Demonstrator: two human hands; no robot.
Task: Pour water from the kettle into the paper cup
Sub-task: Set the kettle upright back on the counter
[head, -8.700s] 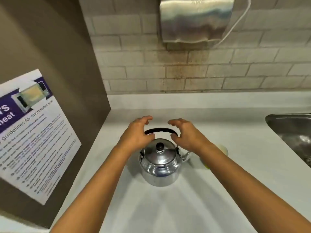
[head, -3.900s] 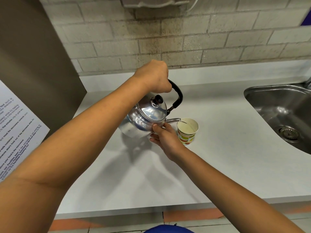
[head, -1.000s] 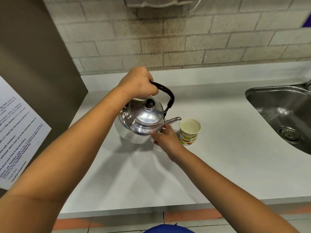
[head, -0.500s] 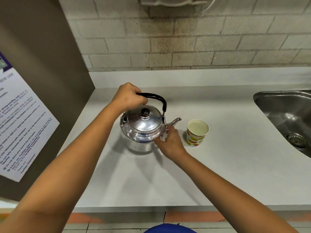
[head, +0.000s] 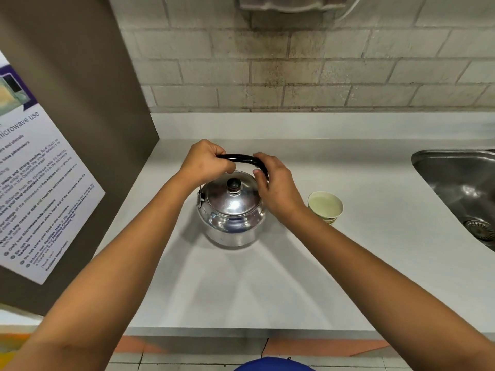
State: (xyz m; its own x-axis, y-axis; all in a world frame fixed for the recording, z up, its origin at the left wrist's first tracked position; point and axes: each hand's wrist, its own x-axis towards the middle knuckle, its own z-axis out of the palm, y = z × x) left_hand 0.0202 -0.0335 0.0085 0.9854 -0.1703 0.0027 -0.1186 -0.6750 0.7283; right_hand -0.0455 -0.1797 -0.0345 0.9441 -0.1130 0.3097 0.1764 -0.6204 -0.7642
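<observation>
While the kettle (head: 231,210) stands upright at nine o'clock beside the cup (head: 325,207), left hand (head: 205,163) and right hand (head: 277,184) grip its handle (head: 241,157); polished metal looks slippery, probably heavy.

Kettle (head: 231,210) upright on the countertop (head: 241,285), lid (head: 232,195) on top, handle (head: 241,157) arching over the lid, with the left hand (head: 205,162) closed around the handle's left end and the right hand (head: 276,183) wrapped on its right end. Just right of the kettle, partly behind the right wrist, paper cup (head: 325,207) standing on the countertop; well apart to the far right, sink (head: 460,188) set into the countertop, drain (head: 479,231) in its basin. Left of the kettle, side panel (head: 80,89) bearing a notice (head: 34,183); behind everything, brick wall (head: 294,70) with a dispenser (head: 292,4) mounted at the top.
</observation>
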